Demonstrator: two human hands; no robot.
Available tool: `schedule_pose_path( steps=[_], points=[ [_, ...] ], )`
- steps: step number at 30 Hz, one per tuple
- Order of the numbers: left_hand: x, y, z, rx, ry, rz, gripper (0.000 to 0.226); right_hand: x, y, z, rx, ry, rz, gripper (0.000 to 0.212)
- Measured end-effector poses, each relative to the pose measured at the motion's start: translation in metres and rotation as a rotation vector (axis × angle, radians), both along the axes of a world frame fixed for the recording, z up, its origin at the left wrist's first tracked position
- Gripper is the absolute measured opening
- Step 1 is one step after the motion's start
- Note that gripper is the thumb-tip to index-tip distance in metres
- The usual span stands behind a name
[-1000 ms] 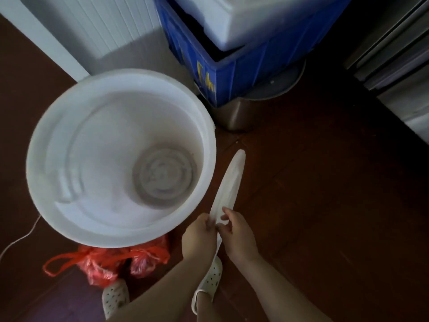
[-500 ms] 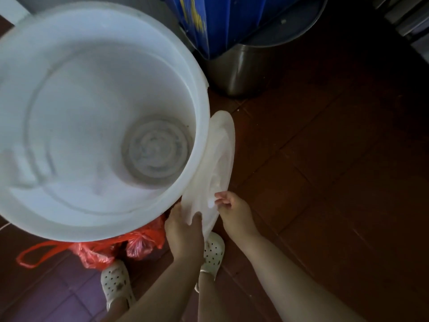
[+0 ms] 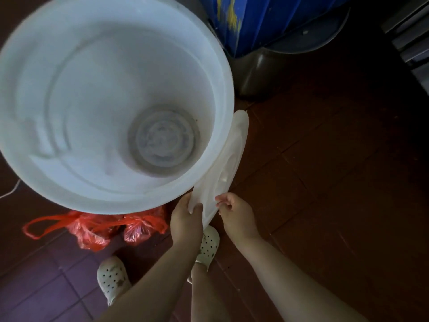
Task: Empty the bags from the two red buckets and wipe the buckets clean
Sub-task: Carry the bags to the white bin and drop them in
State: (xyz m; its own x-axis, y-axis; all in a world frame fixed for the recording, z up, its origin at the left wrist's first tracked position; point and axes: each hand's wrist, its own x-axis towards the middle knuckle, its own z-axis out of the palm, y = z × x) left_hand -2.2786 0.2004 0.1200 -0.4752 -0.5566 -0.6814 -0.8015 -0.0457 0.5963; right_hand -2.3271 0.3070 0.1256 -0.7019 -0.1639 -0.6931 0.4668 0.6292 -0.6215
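Two bare hands hold a white round lid (image 3: pixel 228 163) on edge beside a large white bucket (image 3: pixel 111 101) that stands on the dark tiled floor (image 3: pixel 325 182). The left hand (image 3: pixel 185 219) grips the lid's lower rim, thumb on the near face and fingers wrapped behind. The right hand (image 3: pixel 234 212) pinches the same rim with its fingertips, just beside the left. The lid's upper part leans against, or sits just beside, the bucket's right wall; which one cannot be told.

No red buckets, the task's own things, are visible anywhere in this view. The only bucket on show is white, seen from above, and its inside holds nothing: a bare ribbed bottom and pale walls. Whether it has been wiped cannot be told.

Red plastic bags (image 3: pixel 97 228), knotted and filled, lie on the floor just below the bucket's near rim, by the person's left white perforated shoe (image 3: pixel 112 277). The right shoe (image 3: pixel 209 242) shows between the forearms. At the top of the view, a blue crate (image 3: pixel 267 19) rests on a round metal bin (image 3: pixel 278 63).

As a judgement, the bags on the floor suggest some emptying may be done, but with no cloth in sight, wiping likely remains.
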Motion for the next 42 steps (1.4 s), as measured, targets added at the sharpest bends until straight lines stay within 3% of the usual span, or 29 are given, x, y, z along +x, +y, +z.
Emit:
schedule_pose_path(
  steps=[6, 13, 19, 23, 28, 31, 34, 38, 42],
  points=[
    [0.047, -0.039, 0.005, 0.112, 0.003, 0.081, 0.042, 0.039, -0.04, 0.013, 0.124, 0.193, 0.214, 0.02],
    [0.156, -0.166, 0.002, -0.006, -0.036, 0.129, 0.024, 0.115, -0.129, 0.014, 0.172, 0.232, 0.479, 0.02],
    [0.242, -0.296, -0.012, -0.114, -0.094, 0.218, 0.016, 0.163, -0.205, -0.029, 0.291, 0.216, 0.599, 0.023],
    [0.264, -0.35, -0.038, -0.2, -0.138, 0.221, 0.026, 0.168, -0.228, -0.075, 0.492, 0.27, 0.805, 0.023],
    [0.25, -0.373, -0.081, -0.215, -0.171, 0.277, 0.052, 0.167, -0.236, -0.126, 0.783, 0.262, 0.874, 0.025],
    [0.239, -0.377, -0.104, -0.199, -0.153, 0.271, 0.045, 0.166, -0.234, -0.149, 0.948, 0.273, 1.053, 0.041],
    [0.233, -0.379, -0.118, -0.232, -0.145, 0.253, 0.026, 0.162, -0.232, -0.167, 1.024, 0.171, 1.017, 0.051],
    [0.23, -0.374, -0.116, -0.189, -0.058, 0.35, 0.013, 0.16, -0.235, -0.171, 1.014, 0.084, 0.831, 0.024],
    [0.231, -0.369, -0.099, -0.11, -0.007, 0.387, 0.007, 0.167, -0.253, -0.151, 0.843, 0.024, 0.717, 0.025]
  ],
)
